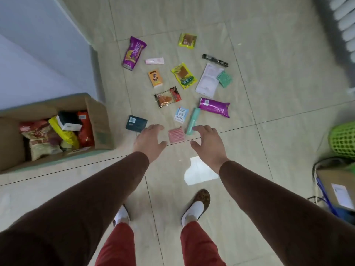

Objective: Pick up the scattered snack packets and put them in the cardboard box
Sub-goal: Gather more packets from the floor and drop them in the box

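Several snack packets lie scattered on the tiled floor. Nearest me is a small pink striped packet (176, 135), between my two hands. My left hand (149, 141) hovers just left of it, fingers relaxed and holding nothing. My right hand (207, 143) hovers just right of it, equally free, by a long mint-green packet (193, 121). A dark teal packet (136, 123) lies by my left fingertips. Farther off lie a purple packet (214, 107), a red-orange packet (167, 97), a yellow-green packet (184, 75) and a tall purple bag (134, 53). The cardboard box (99, 120) stands at left, holding several packets.
A white wall corner (57, 54) rises behind the box. A green mesh basket (342, 140) and a cardboard parcel (338, 191) with cables stand at the right edge. A radiator (343, 20) is at top right. My slippered feet (196, 207) stand on the tiles below.
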Available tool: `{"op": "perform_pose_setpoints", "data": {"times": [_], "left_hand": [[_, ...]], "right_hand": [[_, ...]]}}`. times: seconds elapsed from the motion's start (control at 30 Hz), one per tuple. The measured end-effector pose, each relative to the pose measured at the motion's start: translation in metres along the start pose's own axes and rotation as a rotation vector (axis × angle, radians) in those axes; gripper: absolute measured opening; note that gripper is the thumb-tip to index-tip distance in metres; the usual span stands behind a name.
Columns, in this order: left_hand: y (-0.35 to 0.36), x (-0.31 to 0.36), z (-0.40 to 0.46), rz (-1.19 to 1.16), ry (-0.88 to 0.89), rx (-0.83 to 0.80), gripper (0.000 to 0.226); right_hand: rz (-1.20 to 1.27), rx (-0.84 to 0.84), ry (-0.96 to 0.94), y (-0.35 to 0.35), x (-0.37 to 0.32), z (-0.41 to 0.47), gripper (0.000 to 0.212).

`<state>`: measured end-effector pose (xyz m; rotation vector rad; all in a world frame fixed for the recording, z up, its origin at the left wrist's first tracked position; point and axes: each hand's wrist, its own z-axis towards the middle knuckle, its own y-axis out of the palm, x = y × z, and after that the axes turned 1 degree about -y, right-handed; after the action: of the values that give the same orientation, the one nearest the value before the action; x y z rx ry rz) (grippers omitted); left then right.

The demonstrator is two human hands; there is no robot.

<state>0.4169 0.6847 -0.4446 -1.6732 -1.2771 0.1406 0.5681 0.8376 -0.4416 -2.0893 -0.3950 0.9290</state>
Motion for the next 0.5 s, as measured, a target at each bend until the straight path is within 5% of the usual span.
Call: {"op": "perform_pose_setpoints", "data": {"times": [0.5], "left_hand": [[0.076,0.176,0.12,0.005,-0.047,-0.078,0.048]], "right_hand": [[0.038,-0.053,0.061,-0.113,0.155,0.092,0.046]]}}
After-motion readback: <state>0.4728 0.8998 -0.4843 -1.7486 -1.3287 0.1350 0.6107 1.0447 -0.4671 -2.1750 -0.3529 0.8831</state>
